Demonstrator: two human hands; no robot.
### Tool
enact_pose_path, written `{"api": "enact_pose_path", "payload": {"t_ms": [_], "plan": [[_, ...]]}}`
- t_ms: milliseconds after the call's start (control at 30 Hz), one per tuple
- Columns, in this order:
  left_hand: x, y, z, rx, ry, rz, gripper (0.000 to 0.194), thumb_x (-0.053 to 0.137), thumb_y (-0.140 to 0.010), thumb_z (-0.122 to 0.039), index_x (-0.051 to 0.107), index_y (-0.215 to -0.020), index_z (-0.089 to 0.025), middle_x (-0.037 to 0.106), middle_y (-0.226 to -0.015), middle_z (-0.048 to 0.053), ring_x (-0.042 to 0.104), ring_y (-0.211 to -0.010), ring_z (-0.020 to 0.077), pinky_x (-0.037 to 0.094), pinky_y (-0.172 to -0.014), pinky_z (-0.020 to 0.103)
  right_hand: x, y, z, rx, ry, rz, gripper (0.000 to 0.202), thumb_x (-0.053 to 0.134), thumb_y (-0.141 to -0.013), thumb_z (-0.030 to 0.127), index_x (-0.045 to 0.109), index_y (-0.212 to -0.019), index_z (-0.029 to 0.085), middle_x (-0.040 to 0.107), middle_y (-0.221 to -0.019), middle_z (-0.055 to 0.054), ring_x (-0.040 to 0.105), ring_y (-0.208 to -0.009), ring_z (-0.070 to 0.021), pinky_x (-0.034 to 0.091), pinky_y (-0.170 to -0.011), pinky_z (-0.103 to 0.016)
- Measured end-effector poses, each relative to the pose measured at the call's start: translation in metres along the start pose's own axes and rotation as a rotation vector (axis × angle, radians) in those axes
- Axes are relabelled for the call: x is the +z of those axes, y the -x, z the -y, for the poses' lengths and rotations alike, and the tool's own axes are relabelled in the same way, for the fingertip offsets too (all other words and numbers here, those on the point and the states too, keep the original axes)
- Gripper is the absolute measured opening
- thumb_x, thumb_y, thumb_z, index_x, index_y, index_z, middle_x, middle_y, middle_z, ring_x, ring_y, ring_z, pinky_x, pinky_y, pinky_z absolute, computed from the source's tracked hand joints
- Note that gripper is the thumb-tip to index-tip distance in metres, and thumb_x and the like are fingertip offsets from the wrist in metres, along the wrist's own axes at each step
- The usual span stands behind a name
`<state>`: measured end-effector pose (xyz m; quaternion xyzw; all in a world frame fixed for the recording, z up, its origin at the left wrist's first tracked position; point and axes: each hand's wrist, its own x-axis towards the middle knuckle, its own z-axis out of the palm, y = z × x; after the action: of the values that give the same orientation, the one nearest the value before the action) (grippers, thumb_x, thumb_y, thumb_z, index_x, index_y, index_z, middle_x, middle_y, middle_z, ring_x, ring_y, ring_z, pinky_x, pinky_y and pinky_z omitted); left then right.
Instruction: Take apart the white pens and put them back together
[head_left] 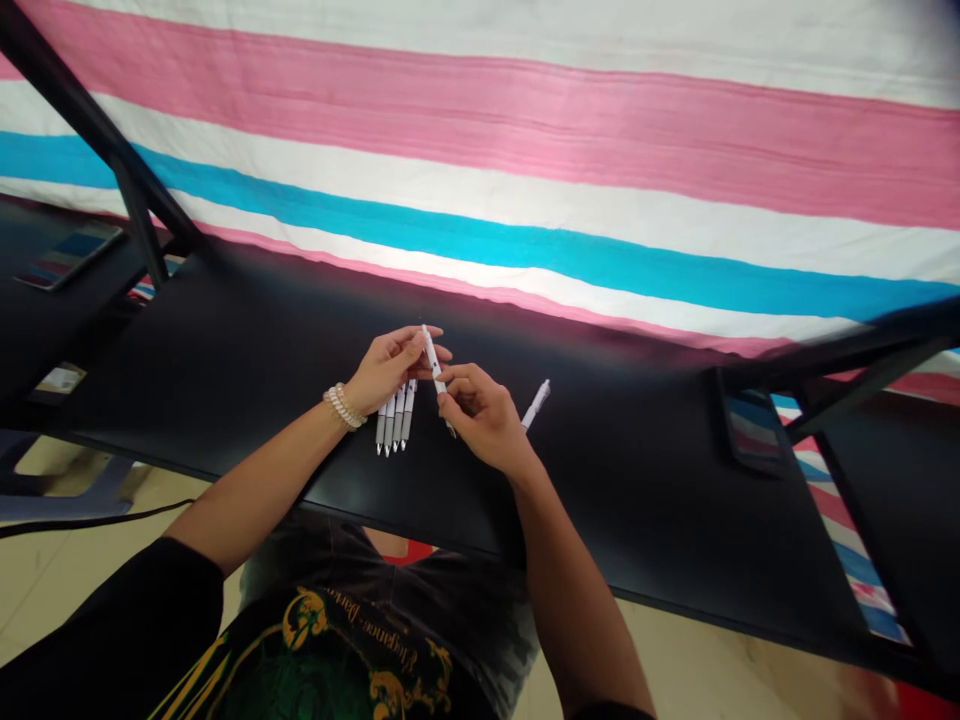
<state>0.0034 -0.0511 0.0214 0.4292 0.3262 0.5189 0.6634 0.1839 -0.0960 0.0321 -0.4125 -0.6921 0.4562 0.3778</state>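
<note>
A white pen (432,352) is held at a slant between my two hands, above the black table (247,350). My left hand (390,368) pinches its upper end, and a beaded bracelet circles that wrist. The fingers of my right hand (482,412) close round the lower part, with the tip showing below. Several white and grey pens (394,425) lie side by side under my left hand, tips toward me, their upper ends partly hidden. Another white pen (537,400) lies just right of my right hand, which hides its lower end.
A striped cloth (525,130) hangs along the table's far side. Black metal bars (135,200) stand at the left, others (840,375) at the right. A dark phone (752,425) rests near the right end; a flat dark device (69,255) lies at the far left.
</note>
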Motion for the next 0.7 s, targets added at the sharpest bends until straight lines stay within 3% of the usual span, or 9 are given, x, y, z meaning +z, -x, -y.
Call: {"api": "enact_pose_path", "payload": {"t_ms": [67, 167, 300, 367, 467, 533, 600, 700], "plan": [[0.000, 0.001, -0.002, -0.026, 0.031, 0.012, 0.040, 0.072, -0.084, -0.048, 0.067, -0.106, -0.015, 0.073, -0.088, 0.009, 0.070, -0.071, 0.0150, 0.058, -0.067, 0.028, 0.003, -0.001, -0.001, 0.007, -0.047, -0.021, 0.025, 0.060, -0.094, 0.036, 0.056, -0.114, 0.022, 0.058, -0.070, 0.006, 0.050, -0.053, -0.0079, 0.041, -0.052, -0.021], [-0.002, -0.001, -0.002, 0.034, 0.067, -0.123, 0.037, 0.077, -0.080, -0.045, 0.065, -0.098, -0.015, 0.074, -0.087, 0.008, 0.073, -0.075, 0.0176, 0.061, -0.070, 0.030, 0.005, -0.004, -0.005, 0.074, -0.087, -0.118, 0.032, 0.056, -0.096, 0.044, 0.057, -0.119, 0.021, 0.060, -0.066, 0.005, 0.052, -0.049, -0.0087, 0.042, -0.047, -0.020], [-0.004, -0.006, 0.000, 0.092, 0.068, -0.252, 0.036, 0.079, -0.079, -0.042, 0.064, -0.093, -0.013, 0.076, -0.088, 0.011, 0.076, -0.081, 0.0215, 0.062, -0.075, 0.033, 0.007, -0.006, -0.008, 0.105, 0.022, -0.224, 0.036, 0.046, -0.101, 0.045, 0.070, -0.098, 0.018, 0.059, -0.059, 0.002, 0.050, -0.044, -0.0097, 0.040, -0.044, -0.023], [-0.004, -0.008, 0.002, 0.097, 0.072, -0.302, 0.036, 0.081, -0.078, -0.041, 0.064, -0.091, -0.012, 0.076, -0.087, 0.011, 0.076, -0.082, 0.0226, 0.062, -0.076, 0.034, 0.008, -0.006, -0.009, 0.012, 0.117, -0.318, 0.027, 0.054, -0.098, 0.039, 0.074, -0.096, 0.021, 0.065, -0.072, -0.002, 0.058, -0.058, -0.0125, 0.049, -0.054, -0.026], [-0.004, -0.009, 0.004, 0.106, 0.101, -0.349, 0.035, 0.082, -0.077, -0.039, 0.064, -0.088, -0.012, 0.076, -0.088, 0.012, 0.077, -0.083, 0.0236, 0.063, -0.078, 0.035, 0.011, -0.007, -0.012, -0.068, 0.111, -0.402, 0.027, 0.065, -0.091, 0.035, 0.072, -0.115, 0.025, 0.069, -0.103, -0.006, 0.065, -0.086, -0.0175, 0.057, -0.073, -0.032], [-0.005, -0.009, 0.004, 0.104, 0.108, -0.343, 0.035, 0.082, -0.077, -0.039, 0.064, -0.089, -0.012, 0.076, -0.089, 0.012, 0.077, -0.084, 0.0238, 0.063, -0.079, 0.035, 0.013, -0.008, -0.013, -0.034, 0.054, -0.393, 0.032, 0.062, -0.093, 0.037, 0.069, -0.121, 0.024, 0.069, -0.099, -0.006, 0.065, -0.081, -0.0166, 0.058, -0.071, -0.033], [-0.005, -0.009, 0.004, 0.101, 0.107, -0.329, 0.034, 0.082, -0.077, -0.039, 0.064, -0.089, -0.012, 0.076, -0.090, 0.012, 0.077, -0.084, 0.0235, 0.063, -0.078, 0.035, 0.013, -0.008, -0.014, -0.044, 0.066, -0.403, 0.027, 0.059, -0.095, 0.036, 0.071, -0.115, 0.023, 0.069, -0.096, -0.006, 0.065, -0.080, -0.0160, 0.058, -0.073, -0.033], [-0.005, -0.009, 0.003, 0.112, 0.115, -0.328, 0.033, 0.081, -0.078, -0.038, 0.065, -0.090, -0.012, 0.076, -0.090, 0.012, 0.077, -0.084, 0.0230, 0.063, -0.079, 0.034, 0.012, -0.008, -0.015, -0.083, 0.094, -0.432, 0.028, 0.064, -0.091, 0.034, 0.070, -0.117, 0.024, 0.067, -0.111, -0.008, 0.066, -0.092, -0.0179, 0.058, -0.079, -0.034]]}}
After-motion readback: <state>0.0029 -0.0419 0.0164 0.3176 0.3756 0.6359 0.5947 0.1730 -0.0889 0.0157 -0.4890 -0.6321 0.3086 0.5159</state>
